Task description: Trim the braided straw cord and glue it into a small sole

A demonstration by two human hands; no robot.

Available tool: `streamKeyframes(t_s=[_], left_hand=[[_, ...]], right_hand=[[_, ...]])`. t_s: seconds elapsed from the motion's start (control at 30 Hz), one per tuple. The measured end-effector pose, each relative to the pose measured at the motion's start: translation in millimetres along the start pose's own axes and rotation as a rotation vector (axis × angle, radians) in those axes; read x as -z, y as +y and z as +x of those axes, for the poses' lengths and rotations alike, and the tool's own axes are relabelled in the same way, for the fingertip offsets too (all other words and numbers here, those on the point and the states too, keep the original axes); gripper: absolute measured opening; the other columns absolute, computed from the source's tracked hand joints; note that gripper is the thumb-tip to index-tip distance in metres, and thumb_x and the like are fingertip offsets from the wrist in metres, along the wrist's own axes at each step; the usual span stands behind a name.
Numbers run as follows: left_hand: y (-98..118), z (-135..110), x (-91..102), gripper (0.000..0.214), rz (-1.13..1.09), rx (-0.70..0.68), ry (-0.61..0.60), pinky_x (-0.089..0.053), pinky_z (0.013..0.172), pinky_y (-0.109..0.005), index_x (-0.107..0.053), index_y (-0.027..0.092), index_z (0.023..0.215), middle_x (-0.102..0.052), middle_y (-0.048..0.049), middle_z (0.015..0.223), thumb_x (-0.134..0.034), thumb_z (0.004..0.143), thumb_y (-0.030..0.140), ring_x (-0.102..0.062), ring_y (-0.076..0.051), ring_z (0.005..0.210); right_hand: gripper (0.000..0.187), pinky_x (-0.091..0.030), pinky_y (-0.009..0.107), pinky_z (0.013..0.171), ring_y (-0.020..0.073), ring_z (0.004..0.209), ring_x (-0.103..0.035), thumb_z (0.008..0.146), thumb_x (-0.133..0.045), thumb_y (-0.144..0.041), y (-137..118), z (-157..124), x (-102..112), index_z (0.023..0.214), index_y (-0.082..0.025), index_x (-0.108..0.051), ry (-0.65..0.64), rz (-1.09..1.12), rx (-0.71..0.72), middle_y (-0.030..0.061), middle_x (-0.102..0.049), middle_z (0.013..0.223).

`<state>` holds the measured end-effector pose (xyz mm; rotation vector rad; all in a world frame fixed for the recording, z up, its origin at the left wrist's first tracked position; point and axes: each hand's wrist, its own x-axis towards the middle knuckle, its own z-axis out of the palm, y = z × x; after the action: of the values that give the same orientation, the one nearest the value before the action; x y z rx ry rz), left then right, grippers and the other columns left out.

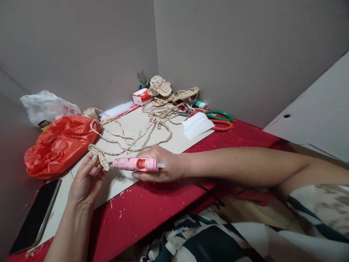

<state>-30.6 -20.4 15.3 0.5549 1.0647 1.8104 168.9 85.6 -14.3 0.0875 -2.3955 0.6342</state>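
Observation:
My right hand (159,165) is closed round a pink glue gun (135,164), its nozzle pointing left at a small coiled piece of braided straw rope (98,154). My left hand (86,180) pinches that coil between fingers and thumb, palm up. The braid runs on from the coil in loose loops (128,140) across a beige board (166,136) on the red table (152,203). A black cord (209,193) trails from under my right hand towards my lap.
A red plastic bag (58,145) and a white bag (47,105) lie at the left. A dark phone (36,214) lies at the front left. At the back are woven straw pieces (160,86), a red-white box (141,96), scissors with green and orange handles (220,120) and white paper (196,124).

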Motion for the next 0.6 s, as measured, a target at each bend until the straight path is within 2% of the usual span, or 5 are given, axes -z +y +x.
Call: streamKeyframes(t_s=[0.33,0.5,0.6], left_hand=[[0.0,0.2,0.9,0.013,0.002,-0.003,-0.005,-0.048,0.049,-0.012,-0.063,0.014,0.082,-0.044,0.0062,0.055,-0.058,0.080,0.002,-0.036,-0.002,0.040],[0.4,-0.7,-1.1,0.013,0.006,-0.014,0.014,-0.047,0.047,-0.011,-0.062,0.013,0.081,-0.049,0.0045,0.061,-0.057,0.080,0.001,-0.038,-0.002,0.041],[1.4,-1.1,-1.1,0.011,0.003,-0.016,0.022,-0.046,0.047,-0.010,-0.061,0.012,0.080,-0.051,0.0043,0.062,-0.061,0.078,0.002,-0.040,-0.002,0.042]], right_hand=[[0.034,-0.032,0.023,0.053,0.0081,0.054,-0.039,0.091,-0.046,-0.037,-0.4,-1.1,-1.1,0.066,-0.015,-0.051,-0.001,-0.020,0.001,0.0003,-0.050,0.061],[0.033,-0.031,0.023,0.053,0.0074,0.053,-0.039,0.090,-0.048,-0.036,-0.5,-1.5,-2.6,0.065,-0.015,-0.050,0.016,0.001,-0.003,-0.0003,-0.050,0.060],[0.032,-0.031,0.022,0.053,0.0078,0.052,-0.040,0.088,-0.049,-0.037,-1.2,-1.3,1.0,0.065,-0.015,-0.051,-0.026,0.049,-0.018,-0.0002,-0.051,0.060]])
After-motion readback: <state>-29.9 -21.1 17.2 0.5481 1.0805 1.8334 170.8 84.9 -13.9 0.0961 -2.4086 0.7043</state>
